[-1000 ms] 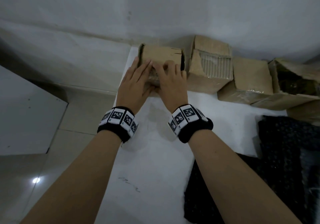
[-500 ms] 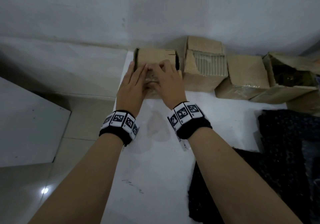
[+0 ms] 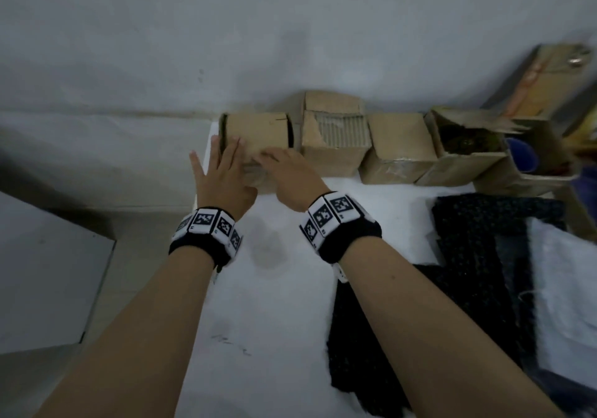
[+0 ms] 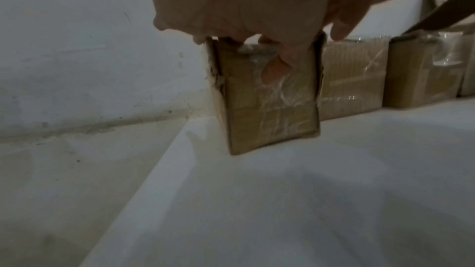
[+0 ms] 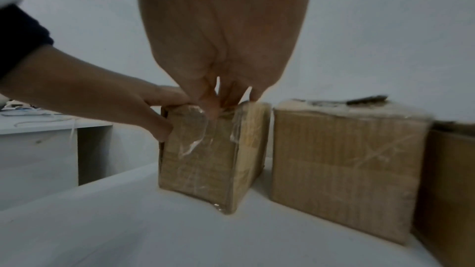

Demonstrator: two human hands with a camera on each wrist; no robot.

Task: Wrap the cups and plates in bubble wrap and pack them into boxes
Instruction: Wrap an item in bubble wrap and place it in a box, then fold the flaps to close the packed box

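White table (image 3: pixel 290 304): holds a row of cardboard boxes along its far edge against the wall; dark knitted cloth (image 3: pixel 468 272) lies on its right side.
Change: a second ago both hands lay close together over the end box; now the left hand has spread and slid to the box's left side, while the view takes in more boxes to the right; this reads as closing and settling a packed box.
End box (image 3: pixel 258 133): at the far left corner of the table; taped, top flap folded over; contents hidden.
Neighbouring boxes: second box (image 3: pixel 336 140) touching it, third box (image 3: pixel 400 149) shut; fourth box (image 3: pixel 465 149) open with something dark inside; a further open box shows a blue cup (image 3: pixel 521 159).
Left hand (image 3: pixel 223 175): fingers straight and splayed, pressing the box's top left edge.
Right hand (image 3: pixel 290 175): fingers curled at the top front edge, pinching the flap or tape.
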